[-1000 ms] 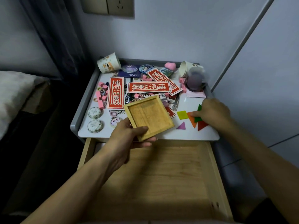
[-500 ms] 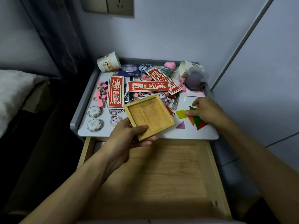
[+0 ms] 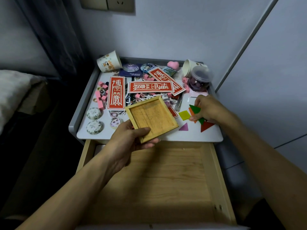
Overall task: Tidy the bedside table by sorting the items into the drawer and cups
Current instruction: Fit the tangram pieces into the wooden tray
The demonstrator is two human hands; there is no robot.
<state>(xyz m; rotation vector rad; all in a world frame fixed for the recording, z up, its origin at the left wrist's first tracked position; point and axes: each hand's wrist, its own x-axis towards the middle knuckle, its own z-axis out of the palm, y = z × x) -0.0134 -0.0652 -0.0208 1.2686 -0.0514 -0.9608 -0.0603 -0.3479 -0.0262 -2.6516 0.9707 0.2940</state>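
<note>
Left hand clamps the wooden tray; right hand pinches the green triangle at its 3 o'clock. Best: tray level, close by.

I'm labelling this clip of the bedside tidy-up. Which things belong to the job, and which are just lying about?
In the job: left hand gripping the wooden tray; right hand pinching the coloured pieces; open drawer; printed paper cup; tipped paper cup; red cards; pink blocks.

Just lying about: wall socket; curtain; white bedding.
</note>
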